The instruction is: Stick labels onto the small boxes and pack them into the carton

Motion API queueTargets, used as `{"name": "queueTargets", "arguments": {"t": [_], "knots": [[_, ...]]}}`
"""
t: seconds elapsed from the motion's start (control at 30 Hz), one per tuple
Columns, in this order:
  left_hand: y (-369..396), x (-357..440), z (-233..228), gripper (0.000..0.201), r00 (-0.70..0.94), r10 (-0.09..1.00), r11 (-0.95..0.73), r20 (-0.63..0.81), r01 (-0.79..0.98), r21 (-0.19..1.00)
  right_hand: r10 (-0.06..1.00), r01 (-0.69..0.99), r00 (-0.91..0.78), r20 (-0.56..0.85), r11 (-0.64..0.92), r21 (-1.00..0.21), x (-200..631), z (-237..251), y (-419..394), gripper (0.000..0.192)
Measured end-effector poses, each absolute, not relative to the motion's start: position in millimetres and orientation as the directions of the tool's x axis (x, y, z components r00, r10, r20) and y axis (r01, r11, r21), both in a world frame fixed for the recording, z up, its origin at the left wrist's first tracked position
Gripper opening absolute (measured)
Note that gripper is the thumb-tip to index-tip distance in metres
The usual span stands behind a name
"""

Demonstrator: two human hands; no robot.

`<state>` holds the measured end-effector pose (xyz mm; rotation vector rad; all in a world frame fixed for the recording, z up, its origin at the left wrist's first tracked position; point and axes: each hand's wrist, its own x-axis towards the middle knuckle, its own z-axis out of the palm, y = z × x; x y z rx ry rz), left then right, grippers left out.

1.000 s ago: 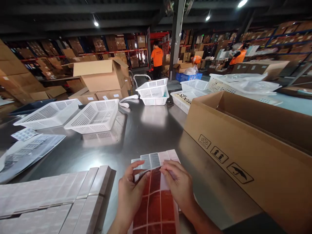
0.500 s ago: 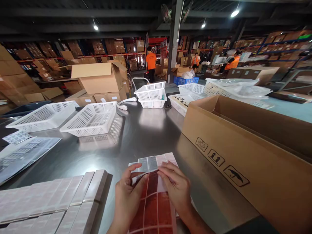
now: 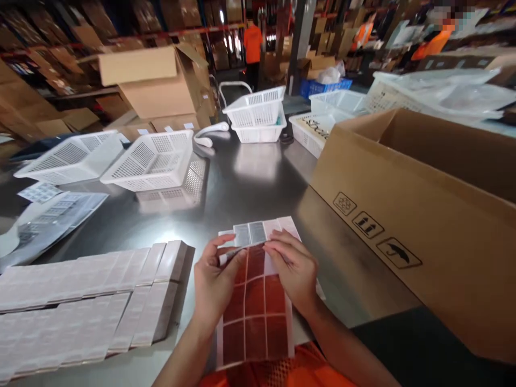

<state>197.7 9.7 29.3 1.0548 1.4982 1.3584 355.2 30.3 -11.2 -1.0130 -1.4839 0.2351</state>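
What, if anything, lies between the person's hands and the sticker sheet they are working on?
Nothing visible does. The left hand and the right hand both already rest on the sticker sheet, fingertips meeting at its top row of grey labels.

Left hand (image 3: 213, 279) and right hand (image 3: 292, 269) pinch a label sheet (image 3: 256, 306) on the table (image 3: 250, 188); box (image 3: 423, 204) at 3 o'clock, baskets (image 3: 149, 161) at 10.

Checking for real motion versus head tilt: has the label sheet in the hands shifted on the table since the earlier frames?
Cannot tell. The label sheet sits about as far from the cardboard box; the camera tilted.
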Motion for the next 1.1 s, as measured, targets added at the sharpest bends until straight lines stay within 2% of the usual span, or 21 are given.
{"name": "queueTargets", "arguments": {"t": [0.2, 0.37, 0.5, 0.67, 0.83, 1.0, 1.1], "knots": [[6.8, 193.5, 26.4, 0.045, -0.342, 0.939, 0.064, -0.044, 0.047, 0.997, 0.742, 0.398, 0.123, 0.659, 0.572, -0.717, 354.8, -9.5, 26.9, 0.011], [4.9, 194.0, 24.9, 0.044, -0.347, 0.937, 0.024, 0.028, 0.144, 0.989, 0.784, 0.423, 0.080, 0.615, 0.532, -0.733, 358.2, -5.3, 26.0, 0.018], [5.6, 196.2, 25.7, 0.041, -0.371, 0.922, -0.015, 0.107, 0.244, 0.970, 0.738, 0.392, 0.137, 0.660, 0.572, -0.721, 356.1, -5.2, 27.5, 0.017], [7.1, 197.8, 26.6, 0.035, -0.351, 0.923, -0.059, 0.156, 0.272, 0.961, 0.681, 0.354, 0.205, 0.703, 0.618, -0.702, 354.2, -10.0, 27.8, 0.019], [7.7, 198.8, 25.4, 0.037, -0.358, 0.923, -0.034, 0.140, 0.287, 0.957, 0.720, 0.404, 0.161, 0.675, 0.576, -0.711, 356.9, -8.3, 25.3, 0.014], [8.6, 200.9, 25.2, 0.037, -0.351, 0.925, -0.045, 0.147, 0.283, 0.958, 0.740, 0.485, 0.053, 0.671, 0.568, -0.665, 359.9, 1.1, 19.5, 0.013], [8.3, 200.6, 25.9, 0.036, -0.381, 0.911, -0.041, 0.156, 0.294, 0.955, 0.728, 0.477, 0.082, 0.680, 0.571, -0.669, 363.8, 3.8, 18.8, 0.012]]}}
